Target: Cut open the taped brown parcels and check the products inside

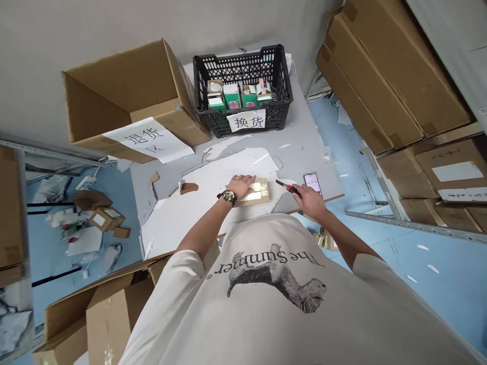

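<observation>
Left hand (241, 186), flat, braces a rectangular tan cardboard box (261, 193); beside it, right hand (310, 201) grips a slim red-black knife (292, 189). Likely cutting stage: blade must meet box.

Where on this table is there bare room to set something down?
The white sheet, left of the left hand, on the near side of the brown scrap. Also gray tabletop between black crate and phone, bar small scraps. Crowded: around the taped box and knife.

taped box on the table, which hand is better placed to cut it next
Probably the right hand: it holds the knife, blade pointing toward the box, while the left hand lies on top.
</observation>
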### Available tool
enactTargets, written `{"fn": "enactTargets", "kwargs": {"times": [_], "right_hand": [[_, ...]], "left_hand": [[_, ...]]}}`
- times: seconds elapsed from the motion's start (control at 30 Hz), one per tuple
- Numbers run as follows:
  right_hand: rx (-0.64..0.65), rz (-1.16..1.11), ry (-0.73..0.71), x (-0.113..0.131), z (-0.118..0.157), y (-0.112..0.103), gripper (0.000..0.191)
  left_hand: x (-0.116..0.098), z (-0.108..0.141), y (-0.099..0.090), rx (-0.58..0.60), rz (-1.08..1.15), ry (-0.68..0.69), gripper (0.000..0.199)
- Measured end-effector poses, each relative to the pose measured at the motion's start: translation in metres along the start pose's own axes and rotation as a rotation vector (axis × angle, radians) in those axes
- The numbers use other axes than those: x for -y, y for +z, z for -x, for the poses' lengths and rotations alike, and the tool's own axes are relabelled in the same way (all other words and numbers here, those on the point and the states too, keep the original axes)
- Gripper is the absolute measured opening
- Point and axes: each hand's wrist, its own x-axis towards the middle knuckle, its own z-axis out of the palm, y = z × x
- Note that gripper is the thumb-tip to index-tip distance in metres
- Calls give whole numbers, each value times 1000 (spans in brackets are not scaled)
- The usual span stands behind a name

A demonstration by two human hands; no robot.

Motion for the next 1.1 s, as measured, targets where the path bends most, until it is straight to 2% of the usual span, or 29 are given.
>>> {"fn": "enactTargets", "kwargs": {"times": [0.07, 0.17, 0.23, 0.3, 0.37, 0.47, 0.63, 0.77, 0.87, 1.0, 1.1], "right_hand": [[-32, -214, 44, 6, -9, 11, 53], [-42, -545, 100, 29, -36, 40, 52], [-36, -671, 168, 46, -56, 61, 63], [-31, -738, 232, 58, -72, 79, 78], [-19, -777, 297, 64, -83, 94, 83], [-21, -827, 320, 66, -88, 111, 78], [-67, -868, 341, 72, -85, 131, 67], [-45, -842, 338, 73, -81, 134, 66], [-71, -837, 276, 66, -73, 127, 65], [-95, -765, 189, 46, -55, 105, 62], [-85, -604, 16, 26, -39, 78, 58]], "left_hand": [[-1, -1, -2, -13, -16, 41, 67], [-4, -2, -4, -17, -37, 81, 63], [-7, -3, -4, -8, -45, 69, 60], [-9, -2, -3, -11, -39, 48, 59], [-12, -1, 0, -29, -19, 26, 59], [-15, -1, 4, -55, 35, 2, 62], [-19, -7, 9, -22, 77, -33, 80], [-23, -8, 14, -42, 64, 12, 84], [-26, -6, 20, -90, 56, -23, 82], [-27, -1, 30, -146, 85, -58, 72], [-26, 1, 36, -176, 109, -51, 67]]}}
